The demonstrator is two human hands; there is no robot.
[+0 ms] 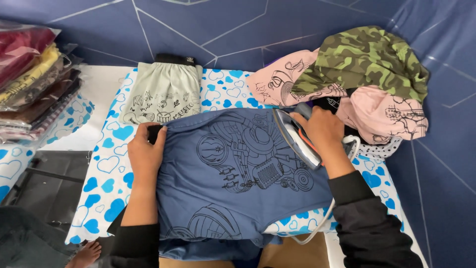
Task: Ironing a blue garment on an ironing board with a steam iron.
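Observation:
A blue garment (233, 183) with black line drawings lies spread on a board covered in white cloth with blue hearts (106, 168). My left hand (146, 151) pinches the garment's left edge near its black waistband and holds it flat. My right hand (322, 130) grips the handle of an electric iron (296, 139), which is tilted up on its side at the garment's upper right. The iron's white cord (322, 223) runs down past my right sleeve.
A folded pale green garment (163, 94) lies at the board's far end. A heap of pink and camouflage clothes (367, 79) sits at the right. Bagged folded clothes (34, 79) are stacked at the left. A bare foot (87, 254) shows below.

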